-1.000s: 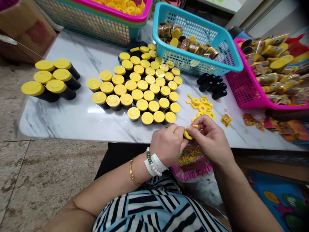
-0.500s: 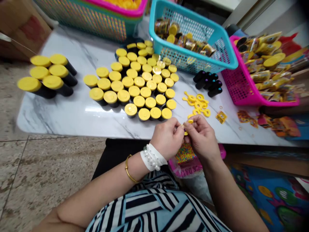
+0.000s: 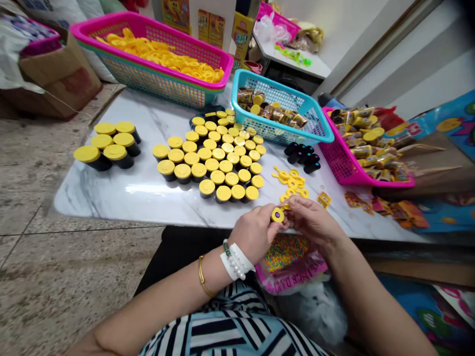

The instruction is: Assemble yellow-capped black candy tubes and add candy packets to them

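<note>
My left hand (image 3: 256,230) is closed, pinching a round yellow plastic piece with a purple centre (image 3: 277,214) between thumb and fingers. Close against it, my right hand (image 3: 313,220) is closed on a small yellow plastic part (image 3: 285,207); whether the two yellow parts are joined I cannot tell. Both hands are over the table's front edge. Beyond them lies a small pile of yellow plastic rings (image 3: 292,183) with tabs. Behind that pile are several black tubes (image 3: 302,155) with purple or teal ends. Under my hands is a pink container of tiny coloured beads (image 3: 285,251).
Many black canisters with yellow lids (image 3: 210,163) stand left of my hands, with a smaller group (image 3: 107,143) farther left. A pink basket (image 3: 148,57) of yellow rings, a teal basket (image 3: 282,111) and another pink basket (image 3: 345,170) line the back. Printed wrappers (image 3: 382,207) lie right.
The view has tilted up, showing more of the far baskets. My left hand has turned, so the yellow piece's face with its purple centre now shows.
</note>
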Motion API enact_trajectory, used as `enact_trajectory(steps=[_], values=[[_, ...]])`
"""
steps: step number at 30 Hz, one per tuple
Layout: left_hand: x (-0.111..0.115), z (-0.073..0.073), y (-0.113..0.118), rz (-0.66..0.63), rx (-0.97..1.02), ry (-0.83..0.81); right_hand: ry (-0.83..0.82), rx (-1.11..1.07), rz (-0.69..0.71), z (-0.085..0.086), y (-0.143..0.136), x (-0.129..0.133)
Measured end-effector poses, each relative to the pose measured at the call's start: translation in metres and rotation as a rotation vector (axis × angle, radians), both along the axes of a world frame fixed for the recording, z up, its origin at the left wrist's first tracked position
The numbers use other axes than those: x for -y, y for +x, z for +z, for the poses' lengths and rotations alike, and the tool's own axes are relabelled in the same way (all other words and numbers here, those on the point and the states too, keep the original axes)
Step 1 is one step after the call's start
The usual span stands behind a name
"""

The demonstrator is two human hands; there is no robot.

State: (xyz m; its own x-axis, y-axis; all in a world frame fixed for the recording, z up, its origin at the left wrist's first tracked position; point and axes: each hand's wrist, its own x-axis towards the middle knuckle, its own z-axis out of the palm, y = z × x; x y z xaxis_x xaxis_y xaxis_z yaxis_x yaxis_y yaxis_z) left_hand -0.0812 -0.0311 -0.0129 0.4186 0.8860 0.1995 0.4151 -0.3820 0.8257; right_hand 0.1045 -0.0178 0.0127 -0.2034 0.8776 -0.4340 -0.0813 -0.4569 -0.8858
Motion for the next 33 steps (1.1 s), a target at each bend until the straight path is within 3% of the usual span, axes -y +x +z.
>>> enact_trajectory(steps=[6,11,14,17,21,25,27,30,33], values=[[-0.004,0.008,-0.001,-0.045,-0.06,-0.064,-0.11,0.071,0.365,0.019,0.002,-0.029],[-0.004,0.008,0.004,-0.023,-0.176,-0.106,-0.094,0.268,0.356,0.036,-0.013,-0.021],[0.003,-0.002,0.003,0.029,-0.189,-0.049,-0.089,0.267,0.3,0.033,-0.02,-0.002],[0.008,-0.014,0.001,0.125,-0.06,0.053,-0.024,0.264,0.177,0.021,-0.026,0.006],[0.011,-0.02,-0.002,0.147,-0.001,0.22,0.166,0.36,0.009,0.008,-0.044,-0.012],[0.012,-0.018,-0.002,0.13,-0.065,0.299,0.34,0.56,0.003,0.004,-0.055,-0.044],[0.011,-0.017,-0.002,0.117,-0.082,0.288,0.393,0.647,-0.016,0.006,-0.046,-0.06],[0.012,-0.019,-0.003,0.07,-0.119,0.306,0.501,0.817,-0.182,0.012,-0.017,-0.083],[0.012,-0.019,-0.004,0.041,-0.155,0.319,0.59,1.218,-0.323,0.014,0.01,-0.106]])
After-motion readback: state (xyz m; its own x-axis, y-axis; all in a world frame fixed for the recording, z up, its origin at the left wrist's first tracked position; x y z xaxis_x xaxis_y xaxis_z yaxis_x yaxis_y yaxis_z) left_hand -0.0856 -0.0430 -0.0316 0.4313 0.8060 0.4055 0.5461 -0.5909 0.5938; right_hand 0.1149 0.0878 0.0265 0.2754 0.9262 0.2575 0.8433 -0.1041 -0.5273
